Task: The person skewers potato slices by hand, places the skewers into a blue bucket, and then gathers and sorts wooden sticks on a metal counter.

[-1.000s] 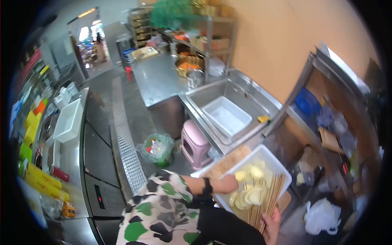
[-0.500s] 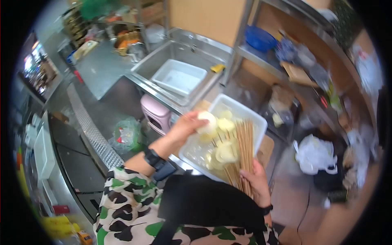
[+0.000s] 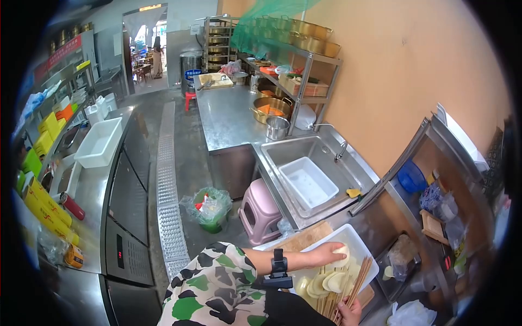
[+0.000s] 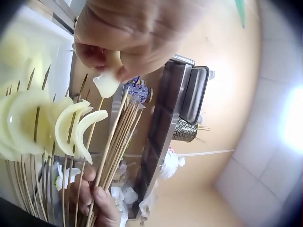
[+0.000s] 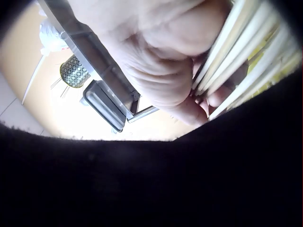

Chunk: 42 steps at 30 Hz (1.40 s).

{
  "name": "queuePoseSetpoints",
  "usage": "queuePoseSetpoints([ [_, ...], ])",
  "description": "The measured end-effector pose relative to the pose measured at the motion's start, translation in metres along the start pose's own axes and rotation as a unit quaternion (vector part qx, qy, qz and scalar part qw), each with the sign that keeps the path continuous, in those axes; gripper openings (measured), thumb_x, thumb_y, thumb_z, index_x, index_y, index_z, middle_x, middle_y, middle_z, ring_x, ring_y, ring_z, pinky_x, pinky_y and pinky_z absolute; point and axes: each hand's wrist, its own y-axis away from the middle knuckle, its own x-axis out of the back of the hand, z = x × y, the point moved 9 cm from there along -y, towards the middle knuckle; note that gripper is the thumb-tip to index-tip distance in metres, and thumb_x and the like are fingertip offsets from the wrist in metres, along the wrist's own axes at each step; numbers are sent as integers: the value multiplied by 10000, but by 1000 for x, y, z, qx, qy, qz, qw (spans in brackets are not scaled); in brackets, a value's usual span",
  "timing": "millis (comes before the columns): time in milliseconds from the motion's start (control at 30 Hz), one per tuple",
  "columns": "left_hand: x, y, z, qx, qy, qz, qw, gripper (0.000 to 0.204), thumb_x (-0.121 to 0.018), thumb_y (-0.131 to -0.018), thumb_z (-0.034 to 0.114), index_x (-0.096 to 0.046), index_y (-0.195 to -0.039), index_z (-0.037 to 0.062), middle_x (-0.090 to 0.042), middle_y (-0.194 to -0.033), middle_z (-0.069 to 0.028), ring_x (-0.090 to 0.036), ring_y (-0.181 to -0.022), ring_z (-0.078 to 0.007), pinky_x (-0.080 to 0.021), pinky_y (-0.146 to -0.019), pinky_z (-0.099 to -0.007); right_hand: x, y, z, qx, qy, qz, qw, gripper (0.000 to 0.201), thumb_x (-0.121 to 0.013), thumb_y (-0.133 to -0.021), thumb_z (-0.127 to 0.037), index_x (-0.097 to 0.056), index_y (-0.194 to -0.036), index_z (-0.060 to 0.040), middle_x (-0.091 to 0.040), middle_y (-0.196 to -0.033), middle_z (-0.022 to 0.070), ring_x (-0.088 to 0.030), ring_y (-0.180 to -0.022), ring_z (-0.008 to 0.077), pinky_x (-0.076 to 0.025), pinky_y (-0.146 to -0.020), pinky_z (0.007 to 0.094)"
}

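My left hand pinches a pale yellow potato slice between thumb and fingers. In the left wrist view that slice is right at the pointed end of a bamboo skewer. My right hand grips a bundle of bamboo skewers low down, points upward; the right wrist view shows its fingers curled round them. Several potato slices are threaded on skewers beside the bundle. Beneath both hands is a white plastic tray with more slices inside.
A wooden board lies by the tray's left side. Beyond it is a steel sink holding a white basin. A pink stool and a lined green bin stand on the floor. Metal shelving rises at right.
My left hand has picked a potato slice out of the tray and brought it over to the skewer tips. The right hand keeps its grip on the skewers. The head view has swung right and back.
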Motion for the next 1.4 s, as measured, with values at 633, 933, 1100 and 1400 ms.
queuePoseSetpoints([
  [633,3,27,60,-184,-215,40,958,265,-600,-807,120,-596,-1063,52,-603,-946,-117,-554,-950,-307,-452,-819,-378,-23,19,-12,-28,84,0,996,266,-663,-804,-66,-514,-1024,-77,-535,-690,-27,-487,-514,59,-368,-440,176],
  [933,-21,52,89,-332,-427,1,841,221,-590,-813,141,-625,-1030,122,-547,-806,-72,-528,-834,-248,-441,-738,-360,-21,15,-9,-23,92,-2,995,263,-658,-813,-86,-509,-1029,-82,-535,-665,-20,-469,-489,60,-348,-422,174],
  [1100,-25,59,87,-343,-377,50,859,276,-568,-816,148,-566,-1084,80,-552,-802,-61,-531,-837,-222,-440,-725,-341,-24,19,-18,-25,104,9,994,268,-635,-828,-88,-499,-1058,-74,-529,-674,-22,-457,-490,57,-343,-421,175],
  [1400,-22,41,-12,222,266,-133,929,521,-398,-934,461,-534,-1081,-20,-624,-871,-77,-595,-703,-122,-506,-639,-210,-32,22,-20,-15,90,-13,996,275,-647,-822,-120,-499,-1046,-61,-521,-685,-13,-445,-486,68,-346,-419,186],
])
